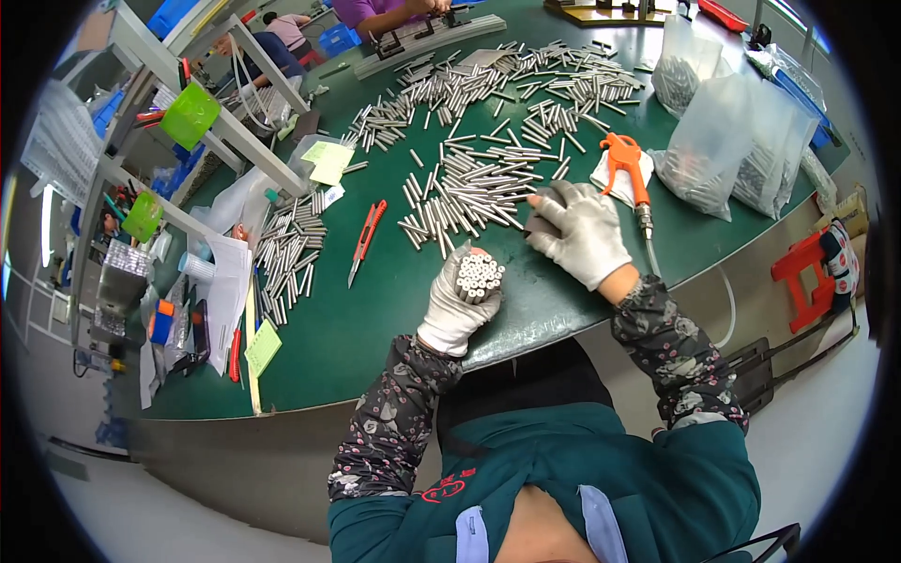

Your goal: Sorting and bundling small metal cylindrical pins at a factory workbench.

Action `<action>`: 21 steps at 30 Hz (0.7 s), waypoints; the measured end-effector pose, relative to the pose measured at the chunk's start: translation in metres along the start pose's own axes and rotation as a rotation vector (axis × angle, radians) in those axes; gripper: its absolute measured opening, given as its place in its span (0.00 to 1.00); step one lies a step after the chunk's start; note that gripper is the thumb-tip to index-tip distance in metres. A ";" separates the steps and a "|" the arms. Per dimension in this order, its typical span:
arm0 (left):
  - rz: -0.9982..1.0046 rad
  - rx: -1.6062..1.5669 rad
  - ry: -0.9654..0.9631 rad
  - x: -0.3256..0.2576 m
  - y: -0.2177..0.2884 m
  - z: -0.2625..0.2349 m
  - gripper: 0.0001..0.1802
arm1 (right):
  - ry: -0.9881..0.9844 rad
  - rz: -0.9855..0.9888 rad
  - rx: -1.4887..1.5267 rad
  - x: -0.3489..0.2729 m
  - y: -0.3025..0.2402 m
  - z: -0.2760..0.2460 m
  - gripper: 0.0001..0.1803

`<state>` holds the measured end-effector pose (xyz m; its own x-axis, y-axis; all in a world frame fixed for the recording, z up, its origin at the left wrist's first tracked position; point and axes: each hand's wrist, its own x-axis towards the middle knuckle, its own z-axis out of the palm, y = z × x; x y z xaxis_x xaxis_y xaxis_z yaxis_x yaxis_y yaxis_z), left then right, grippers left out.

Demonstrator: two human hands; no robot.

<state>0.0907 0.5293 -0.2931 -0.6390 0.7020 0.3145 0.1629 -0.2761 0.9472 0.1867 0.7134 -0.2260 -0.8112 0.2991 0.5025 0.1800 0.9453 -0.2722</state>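
Observation:
In my gloved left hand (454, 302) is a bundle of short metal tubes (481, 276), held upright near the table's front edge with the round ends facing up. My gloved right hand (584, 235) lies to the right of it, its fingers bent over a dark brown flat piece (539, 228) on the table; the palm hides part of that piece. A bare fingertip pokes out of the right glove. Just beyond both hands spreads a loose pile of metal tubes (474, 183).
An orange air blow gun (626, 169) lies on a white cloth right of my right hand. Tube-filled plastic bags (709, 141) stand at the right. A red utility knife (367, 242) and more tubes (289, 246) lie left. Across the green table (347, 347) a person handles a metal fixture (432, 44).

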 end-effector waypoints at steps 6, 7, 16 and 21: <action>0.069 0.012 -0.004 -0.003 -0.008 -0.003 0.41 | 0.160 -0.062 -0.209 -0.012 0.005 -0.005 0.25; 0.125 0.094 -0.011 -0.004 -0.008 -0.003 0.42 | 0.157 -0.077 -0.120 -0.015 -0.006 -0.012 0.25; 0.020 -0.028 0.012 -0.013 0.000 0.000 0.42 | -0.222 0.162 1.043 -0.040 -0.052 0.012 0.23; -0.232 -0.247 0.116 -0.076 0.052 0.029 0.33 | -0.360 0.261 1.135 -0.079 -0.074 -0.014 0.18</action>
<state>0.1694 0.4800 -0.2657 -0.7209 0.6894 0.0703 -0.1741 -0.2784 0.9445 0.2452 0.6219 -0.2335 -0.9637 0.2391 0.1184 -0.0819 0.1573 -0.9842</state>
